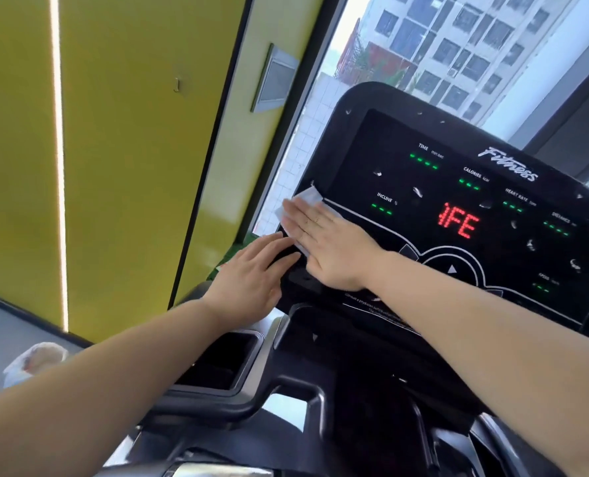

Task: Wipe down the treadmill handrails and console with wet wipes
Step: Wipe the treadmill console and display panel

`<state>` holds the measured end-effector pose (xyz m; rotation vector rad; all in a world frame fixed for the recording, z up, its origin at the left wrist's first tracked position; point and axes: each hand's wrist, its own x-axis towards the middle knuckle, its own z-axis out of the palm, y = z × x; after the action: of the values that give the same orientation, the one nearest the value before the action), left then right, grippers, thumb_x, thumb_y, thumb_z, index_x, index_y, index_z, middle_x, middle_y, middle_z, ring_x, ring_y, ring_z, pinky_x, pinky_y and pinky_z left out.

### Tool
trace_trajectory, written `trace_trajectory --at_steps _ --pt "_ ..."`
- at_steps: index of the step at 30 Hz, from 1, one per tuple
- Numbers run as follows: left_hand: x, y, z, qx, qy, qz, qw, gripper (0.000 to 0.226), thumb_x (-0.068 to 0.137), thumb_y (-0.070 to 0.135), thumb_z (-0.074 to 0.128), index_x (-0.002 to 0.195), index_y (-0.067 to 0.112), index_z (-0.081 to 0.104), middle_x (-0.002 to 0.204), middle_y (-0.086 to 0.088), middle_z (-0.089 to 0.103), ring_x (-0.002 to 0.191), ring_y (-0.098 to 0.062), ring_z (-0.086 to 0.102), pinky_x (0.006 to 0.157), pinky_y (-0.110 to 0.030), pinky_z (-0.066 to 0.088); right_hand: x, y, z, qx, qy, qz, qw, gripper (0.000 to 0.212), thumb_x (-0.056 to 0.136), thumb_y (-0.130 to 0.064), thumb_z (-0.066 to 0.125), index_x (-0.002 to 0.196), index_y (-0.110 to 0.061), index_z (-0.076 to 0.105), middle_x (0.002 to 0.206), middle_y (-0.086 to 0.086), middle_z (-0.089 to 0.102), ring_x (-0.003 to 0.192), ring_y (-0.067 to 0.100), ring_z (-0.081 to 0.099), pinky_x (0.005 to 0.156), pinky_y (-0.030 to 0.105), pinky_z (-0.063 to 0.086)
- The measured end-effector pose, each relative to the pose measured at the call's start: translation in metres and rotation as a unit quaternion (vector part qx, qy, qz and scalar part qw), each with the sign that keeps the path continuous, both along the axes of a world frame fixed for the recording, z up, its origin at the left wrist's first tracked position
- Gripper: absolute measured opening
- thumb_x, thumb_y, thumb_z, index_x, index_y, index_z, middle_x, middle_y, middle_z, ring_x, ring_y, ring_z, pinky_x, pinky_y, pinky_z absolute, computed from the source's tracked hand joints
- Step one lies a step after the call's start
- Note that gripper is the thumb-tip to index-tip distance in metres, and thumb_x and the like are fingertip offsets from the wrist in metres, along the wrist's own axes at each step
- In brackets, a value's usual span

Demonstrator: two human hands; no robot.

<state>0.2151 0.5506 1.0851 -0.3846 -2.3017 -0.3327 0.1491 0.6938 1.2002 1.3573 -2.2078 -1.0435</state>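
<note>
The black treadmill console fills the right half of the view, lit with green dashes and red letters. My right hand lies flat, fingers together, pressing a white wet wipe against the console's left edge. The wipe sticks out beyond my fingertips. My left hand rests flat with fingers spread on the console's lower left corner, just below the wipe, holding nothing. A dark handrail curves across below the console.
A black cup tray sits left of the console base. A white plastic bag lies on the grey floor at lower left. Yellow wall panels stand to the left, a large window behind the console.
</note>
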Motion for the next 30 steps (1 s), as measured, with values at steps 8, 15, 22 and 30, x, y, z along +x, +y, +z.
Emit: trace_trajectory --at_steps 8,15,22,30 --pt "-0.022 0.003 0.013 -0.132 0.0 0.062 0.989 0.061 0.092 0.044 0.033 0.133 0.004 0.053 0.143 -0.018 0.045 0.136 -0.029 0.028 0.107 -0.047 0.027 -0.018 -0.013 0.034 -0.077 0.031 -0.066 0.994 0.066 0.099 -0.036 0.016 0.147 -0.006 -0.018 0.153 0.013 -0.028 0.143 0.024 -0.024 0.117 0.038 -0.014" --pt "-0.025 -0.002 0.023 -0.099 0.001 0.043 0.994 0.058 0.089 0.042 0.036 0.128 0.005 0.059 0.133 -0.01 0.056 0.126 -0.023 0.048 0.099 -0.032 0.044 -0.03 -0.013 0.046 -0.024 0.04 -0.029 0.998 0.063 0.101 -0.04 0.008 0.148 -0.007 -0.016 0.154 0.011 -0.025 0.144 0.024 -0.022 0.118 0.041 -0.011" --pt "-0.024 0.002 0.047 -0.067 0.027 0.055 0.996 0.052 0.087 0.036 0.035 0.116 0.008 0.068 0.12 -0.005 0.065 0.099 -0.018 0.065 0.075 -0.024 0.054 -0.045 -0.032 0.078 -0.181 0.05 -0.117 0.975 0.065 0.1 -0.036 0.015 0.148 -0.003 -0.016 0.154 0.016 -0.025 0.143 0.026 -0.024 0.114 0.037 -0.018" --pt "-0.054 0.006 0.092 -0.066 0.055 0.067 0.994 0.053 0.082 0.033 0.038 0.117 0.004 0.066 0.119 -0.012 0.063 0.111 -0.03 0.061 0.091 -0.037 0.05 -0.055 -0.034 0.096 -0.133 0.062 -0.107 0.983 0.063 0.101 -0.037 0.011 0.148 -0.005 -0.017 0.154 0.015 -0.026 0.143 0.025 -0.025 0.117 0.039 -0.014"
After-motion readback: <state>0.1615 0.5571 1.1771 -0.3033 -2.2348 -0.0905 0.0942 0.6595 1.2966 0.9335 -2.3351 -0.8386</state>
